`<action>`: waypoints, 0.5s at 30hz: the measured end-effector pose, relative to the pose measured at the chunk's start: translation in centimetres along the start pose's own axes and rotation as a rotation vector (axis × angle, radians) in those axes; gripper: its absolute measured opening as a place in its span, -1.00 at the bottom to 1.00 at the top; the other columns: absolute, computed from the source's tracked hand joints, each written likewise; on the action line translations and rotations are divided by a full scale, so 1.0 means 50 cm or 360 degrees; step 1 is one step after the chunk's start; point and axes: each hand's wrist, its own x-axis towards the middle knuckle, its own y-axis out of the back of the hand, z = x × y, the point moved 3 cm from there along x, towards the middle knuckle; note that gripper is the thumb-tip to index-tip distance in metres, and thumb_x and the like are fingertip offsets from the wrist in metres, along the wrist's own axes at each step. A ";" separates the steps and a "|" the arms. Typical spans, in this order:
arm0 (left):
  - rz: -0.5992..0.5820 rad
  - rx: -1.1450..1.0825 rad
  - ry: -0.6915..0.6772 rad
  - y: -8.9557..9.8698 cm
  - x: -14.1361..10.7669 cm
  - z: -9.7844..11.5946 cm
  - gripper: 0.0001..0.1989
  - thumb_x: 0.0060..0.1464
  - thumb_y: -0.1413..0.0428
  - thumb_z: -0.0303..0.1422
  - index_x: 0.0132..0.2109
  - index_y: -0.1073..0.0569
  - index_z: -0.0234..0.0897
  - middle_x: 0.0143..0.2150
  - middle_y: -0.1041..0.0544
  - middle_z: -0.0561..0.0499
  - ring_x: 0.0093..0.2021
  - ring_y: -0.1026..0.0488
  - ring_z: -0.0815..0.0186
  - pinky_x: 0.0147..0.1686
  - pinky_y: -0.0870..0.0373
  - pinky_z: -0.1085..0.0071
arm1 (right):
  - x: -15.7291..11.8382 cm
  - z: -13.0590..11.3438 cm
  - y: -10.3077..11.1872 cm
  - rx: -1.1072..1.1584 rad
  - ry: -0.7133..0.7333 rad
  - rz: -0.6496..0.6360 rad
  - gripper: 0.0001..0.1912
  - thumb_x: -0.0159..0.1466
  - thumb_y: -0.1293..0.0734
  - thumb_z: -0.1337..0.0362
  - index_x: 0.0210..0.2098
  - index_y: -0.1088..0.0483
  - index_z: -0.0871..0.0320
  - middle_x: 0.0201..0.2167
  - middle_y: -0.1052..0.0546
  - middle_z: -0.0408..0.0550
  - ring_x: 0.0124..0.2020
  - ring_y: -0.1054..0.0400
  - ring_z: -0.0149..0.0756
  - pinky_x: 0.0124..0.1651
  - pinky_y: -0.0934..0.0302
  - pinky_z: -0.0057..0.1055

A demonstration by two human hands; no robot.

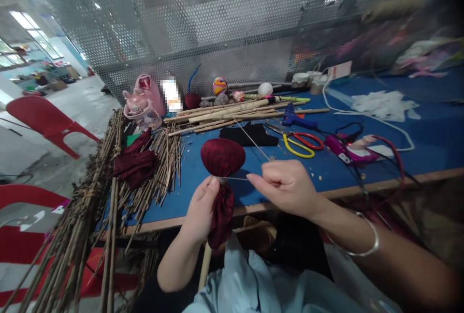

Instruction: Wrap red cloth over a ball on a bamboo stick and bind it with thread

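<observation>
A dark red cloth bundle (223, 157) with a rounded top and a gathered neck stands upright above the table's front edge. My left hand (201, 209) is closed round its neck, thumb on the binding, and the loose cloth hangs below. A pale stick (205, 265) shows beneath it. From the neck a thin thread (235, 178) runs taut to my right hand (286, 185), which is closed on it in a fist. The thread also stretches from that fist up toward the back of the table.
On the blue table (326, 175) lie scissors (303, 144), a blue glue gun (299, 120), a purple device (335, 147) with cables, black cloth (248, 135) and pale sticks (232, 112). Bundled twigs (112, 158) and more red cloth (136, 162) are at the left.
</observation>
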 end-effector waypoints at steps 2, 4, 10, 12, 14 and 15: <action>-0.0003 -0.0080 0.0034 -0.008 -0.006 0.008 -0.71 -0.02 -0.13 -0.15 -0.31 -0.42 -0.33 -0.53 -0.33 0.12 -0.56 -0.19 0.50 -0.54 -0.11 0.56 | -0.012 0.026 -0.015 0.0196 -0.0164 0.0045 -0.48 0.19 -0.23 0.25 -0.74 0.15 0.16 -0.73 0.08 -0.27 -0.68 0.15 -0.52 -0.56 0.20 -0.45; -0.0017 -0.0188 0.0093 -0.013 -0.008 0.012 -0.71 -0.04 -0.15 -0.16 -0.30 -0.42 -0.33 -0.55 -0.34 0.12 -0.58 -0.20 0.51 -0.57 -0.11 0.56 | -0.019 0.049 -0.032 0.0372 -0.0275 0.0047 -0.48 0.19 -0.23 0.22 -0.72 0.17 0.14 -0.72 0.09 -0.27 -0.67 0.17 -0.52 -0.57 0.20 -0.46; -0.0360 -0.0576 0.0497 -0.014 0.016 -0.008 -0.61 -0.03 -0.09 -0.06 -0.26 -0.38 -0.33 -0.68 -0.21 0.17 -0.76 -0.06 0.56 -0.76 0.02 0.60 | -0.012 0.102 -0.089 0.0664 -0.0532 0.0028 -0.49 0.14 -0.26 0.07 -0.73 0.09 0.14 -0.72 0.06 -0.27 -0.63 0.16 -0.51 -0.56 0.21 -0.47; -0.0543 -0.0682 0.0623 -0.012 0.023 -0.016 -0.60 0.00 -0.03 -0.01 -0.27 -0.37 -0.30 -0.72 -0.13 0.21 -0.81 0.08 0.58 -0.83 0.14 0.62 | -0.002 0.112 -0.105 0.0761 -0.0634 0.0069 -0.48 0.08 -0.31 0.03 -0.72 0.05 0.14 -0.71 0.04 -0.28 -0.62 0.15 -0.51 -0.56 0.21 -0.49; -0.0665 -0.0765 0.0680 -0.008 0.029 -0.025 -0.59 0.01 0.01 0.03 -0.30 -0.36 -0.26 -0.75 -0.05 0.24 -0.83 0.21 0.58 -0.88 0.27 0.62 | 0.008 0.118 -0.117 0.0929 -0.0737 0.0067 -0.52 0.00 -0.38 0.01 -0.69 -0.05 0.16 -0.70 -0.02 -0.28 -0.60 0.11 -0.51 -0.55 0.17 -0.50; -0.0696 -0.0803 0.0692 -0.006 0.031 -0.030 -0.59 0.01 0.03 0.04 -0.30 -0.36 -0.25 -0.76 -0.02 0.25 -0.83 0.27 0.59 -0.89 0.31 0.62 | 0.011 0.119 -0.123 0.1035 -0.0778 0.0023 -0.56 -0.04 -0.41 0.01 -0.64 -0.14 0.17 -0.69 -0.07 -0.28 -0.60 0.08 -0.50 -0.55 0.14 -0.51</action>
